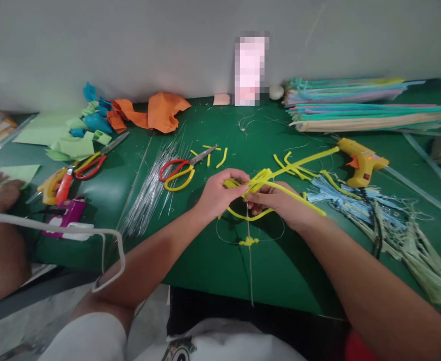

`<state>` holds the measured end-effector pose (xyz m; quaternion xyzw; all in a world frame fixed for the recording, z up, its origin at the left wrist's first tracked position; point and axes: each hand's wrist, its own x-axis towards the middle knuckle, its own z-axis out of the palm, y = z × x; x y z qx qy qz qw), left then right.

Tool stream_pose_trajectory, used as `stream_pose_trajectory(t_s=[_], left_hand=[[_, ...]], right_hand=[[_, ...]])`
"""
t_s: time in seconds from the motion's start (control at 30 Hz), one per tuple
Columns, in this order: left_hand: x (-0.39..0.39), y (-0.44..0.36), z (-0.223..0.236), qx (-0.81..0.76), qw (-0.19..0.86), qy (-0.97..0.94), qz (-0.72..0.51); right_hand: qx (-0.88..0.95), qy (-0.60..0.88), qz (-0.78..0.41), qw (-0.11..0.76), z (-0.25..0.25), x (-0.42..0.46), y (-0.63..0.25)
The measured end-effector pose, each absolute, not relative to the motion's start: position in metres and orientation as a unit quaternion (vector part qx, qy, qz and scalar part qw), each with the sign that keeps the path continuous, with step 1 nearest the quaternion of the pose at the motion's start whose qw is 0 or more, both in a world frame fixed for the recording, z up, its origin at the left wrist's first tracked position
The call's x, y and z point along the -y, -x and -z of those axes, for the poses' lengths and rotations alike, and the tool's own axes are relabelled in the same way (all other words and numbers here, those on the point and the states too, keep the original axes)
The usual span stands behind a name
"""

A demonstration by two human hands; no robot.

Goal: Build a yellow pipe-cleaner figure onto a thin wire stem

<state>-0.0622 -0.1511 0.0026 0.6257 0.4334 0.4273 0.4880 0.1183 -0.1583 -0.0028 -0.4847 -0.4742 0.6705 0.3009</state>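
Observation:
Both hands meet over a cluster of looped yellow pipe cleaners [260, 179] above the table. My left hand [224, 193] pinches the cluster from its left side, thumb on top. From the right, the curled fingers of my right hand [271, 199] close on its lower part and partly hide it. Long yellow ends stick out toward the upper right and lower right. Below the hands a thin wire [250, 271] runs down toward the table's front edge, with a small yellow knotted piece [248, 241] on it and thin wire loops to either side.
Red-and-yellow scissors [179, 175], cut yellow bits and loose silvery wires [149, 190] lie left. On the right are a yellow glue gun [361, 160], pipe cleaner bundles [371, 118] and blue tassels [329, 195]. Another person's hand [4, 193] holds green paper [25, 173] at far left.

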Motion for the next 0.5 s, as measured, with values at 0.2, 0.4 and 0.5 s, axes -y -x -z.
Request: stream_pose_trajectory(t_s=[0.2, 0.4, 0.5], left_hand=[[0.1504, 0.0658, -0.0054, -0.464, 0.466, -0.636, -0.404], [0.1473, 0.0630, 0.0011, -0.477, 0.538, -0.538, -0.439], [0.1483, 0.0611, 0.0002, -0.490, 0.562, -0.509, -0.431]], right_hand=[[0.476, 0.484, -0.674, 0.291, 0.0002, 0.1584, -0.1167], [0.478, 0.481, -0.674, 0.295, 0.0001, 0.1584, -0.1172], [0.481, 0.475, -0.676, 0.292, -0.0004, 0.1584, -0.1163]])
